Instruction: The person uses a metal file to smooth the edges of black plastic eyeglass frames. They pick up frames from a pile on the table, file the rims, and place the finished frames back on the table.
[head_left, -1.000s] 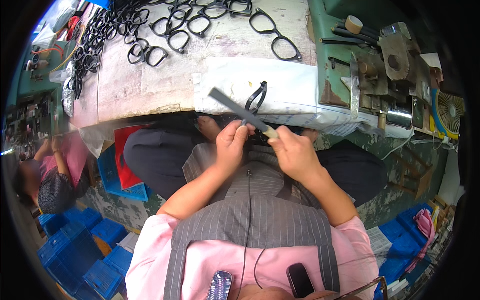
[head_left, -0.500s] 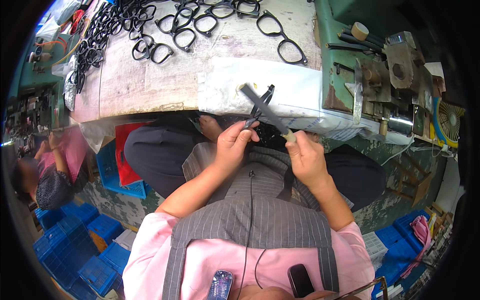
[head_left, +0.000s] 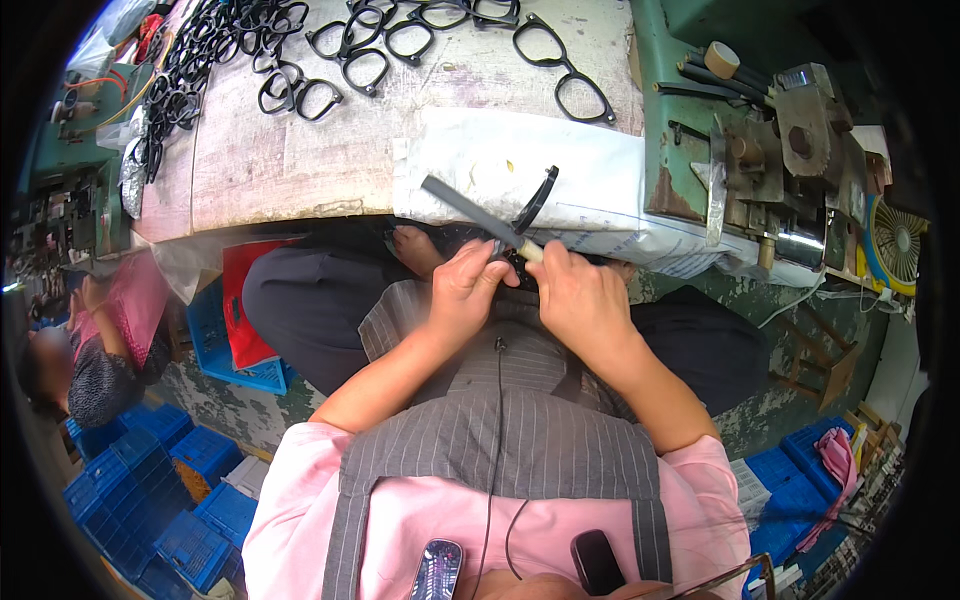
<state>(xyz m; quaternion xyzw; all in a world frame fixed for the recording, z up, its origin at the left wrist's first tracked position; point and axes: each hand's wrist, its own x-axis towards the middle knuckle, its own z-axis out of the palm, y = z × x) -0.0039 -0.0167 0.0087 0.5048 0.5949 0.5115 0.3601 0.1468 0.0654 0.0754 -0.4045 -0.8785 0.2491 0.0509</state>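
Pinched in the closed fingers of my left hand [head_left: 467, 290] is a black eyeglass frame [head_left: 541, 193], seen almost edge-on, its far end sticking up over the table's near edge. Closed round the pale handle of a file [head_left: 465, 206] is my right hand [head_left: 585, 300]. The file's dark grey bar slants away to the left and crosses in front of the eyeglass frame. Both hands are close together above my lap. My left fingers and the file hide the near end of the eyeglass frame, so contact between the two is hard to make out.
White sheeting [head_left: 590, 165] covers the table's near edge. Many black eyeglass frames [head_left: 365, 72] lie on the worn tabletop [head_left: 300, 170], heaped at far left. A metal vise-like fixture [head_left: 805, 130] stands right, near a yellow-and-blue fan [head_left: 897, 240]. Blue crates [head_left: 130, 470] and another person [head_left: 110, 350] are at left.
My right hand has moved left, closer to my left hand. The file has slid leftward with it, over the eyeglass frame. My left hand has stayed nearly in place.
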